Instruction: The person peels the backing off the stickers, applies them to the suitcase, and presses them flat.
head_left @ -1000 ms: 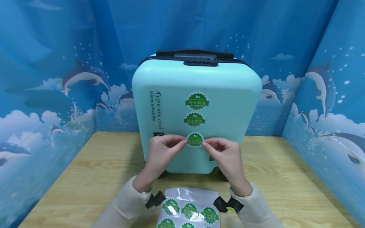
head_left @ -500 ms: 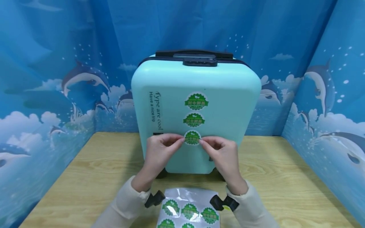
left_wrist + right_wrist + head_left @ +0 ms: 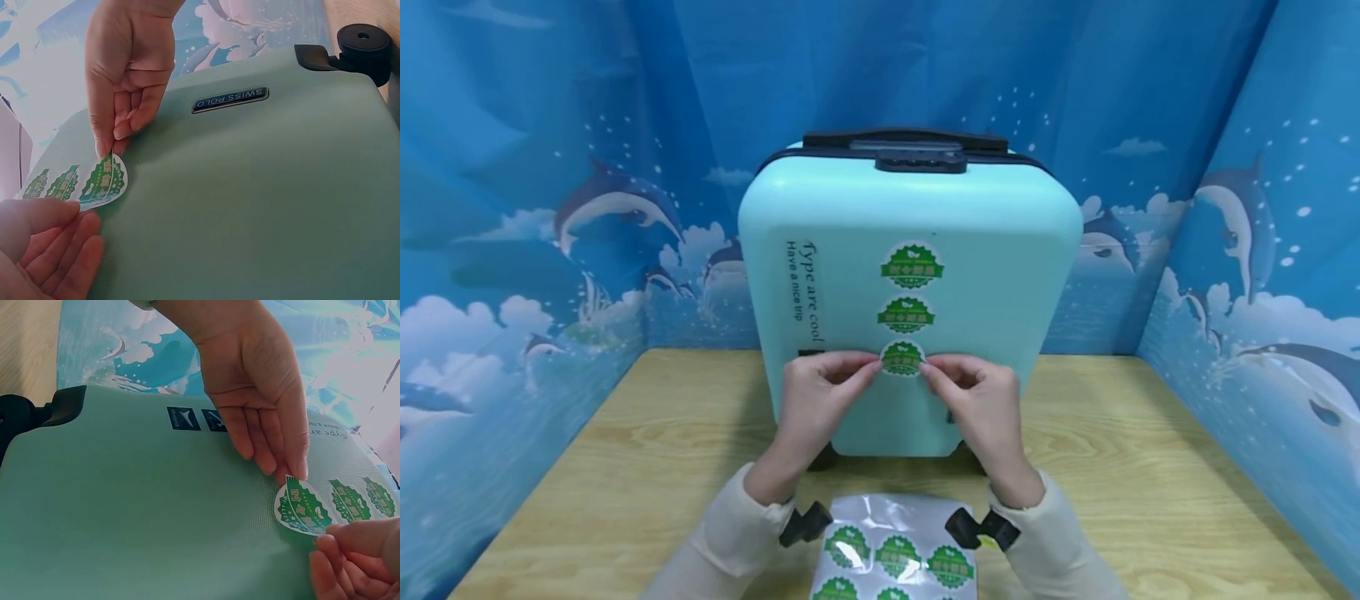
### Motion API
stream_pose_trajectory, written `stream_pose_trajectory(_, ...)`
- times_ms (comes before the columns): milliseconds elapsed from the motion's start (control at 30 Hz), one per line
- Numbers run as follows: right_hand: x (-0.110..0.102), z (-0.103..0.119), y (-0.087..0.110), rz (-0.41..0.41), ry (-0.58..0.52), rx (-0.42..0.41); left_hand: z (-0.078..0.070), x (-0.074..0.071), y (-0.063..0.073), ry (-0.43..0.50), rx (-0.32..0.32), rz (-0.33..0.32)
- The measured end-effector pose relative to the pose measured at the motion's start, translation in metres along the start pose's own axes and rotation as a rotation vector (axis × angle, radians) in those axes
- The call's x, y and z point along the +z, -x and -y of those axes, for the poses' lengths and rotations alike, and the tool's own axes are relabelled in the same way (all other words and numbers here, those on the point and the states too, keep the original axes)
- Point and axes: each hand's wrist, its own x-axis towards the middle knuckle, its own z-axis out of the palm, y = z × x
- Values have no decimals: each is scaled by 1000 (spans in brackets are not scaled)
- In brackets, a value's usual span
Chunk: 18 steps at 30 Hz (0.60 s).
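Note:
Both hands pinch one round green-and-white sticker (image 3: 902, 359) by its opposite edges, low on the front of a mint-green suitcase (image 3: 1000, 292). My left hand (image 3: 820, 396) has the sticker's left edge between thumb and index finger. On the right edge is the thumb-and-finger pinch of my right hand (image 3: 981, 400). In the left wrist view, the held sticker (image 3: 103, 181) bends outward, its rim raised near the suitcase shell. Directly above it, two matching stickers, an upper one (image 3: 912, 267) and a lower one (image 3: 906, 315), lie flat in a column on the suitcase.
A shiny sheet (image 3: 898, 508) with several more green stickers lies on the wooden table (image 3: 625, 483) between the forearms. Black wheels (image 3: 365, 47) support the suitcase, and a black handle (image 3: 902, 137) tops it. Blue dolphin-print curtains (image 3: 700, 100) surround the table.
Both hands have shifted slightly up and left with the sticker, bringing it closer beneath the lower of the two stuck ones. The head view has also drifted a little.

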Motion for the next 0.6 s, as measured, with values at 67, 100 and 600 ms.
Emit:
stream_pose_trajectory(67,1,0,0,-6,-4,1,0,0,0,-3,-1,-5)
stream_pose_trajectory(100,1,-1,0,-8,-7,0,0,0,0,-4,-3,-5)
stream_pose_trajectory(600,3,-1,1,-43,-37,-15,-3,-1,2,-16,-25,10)
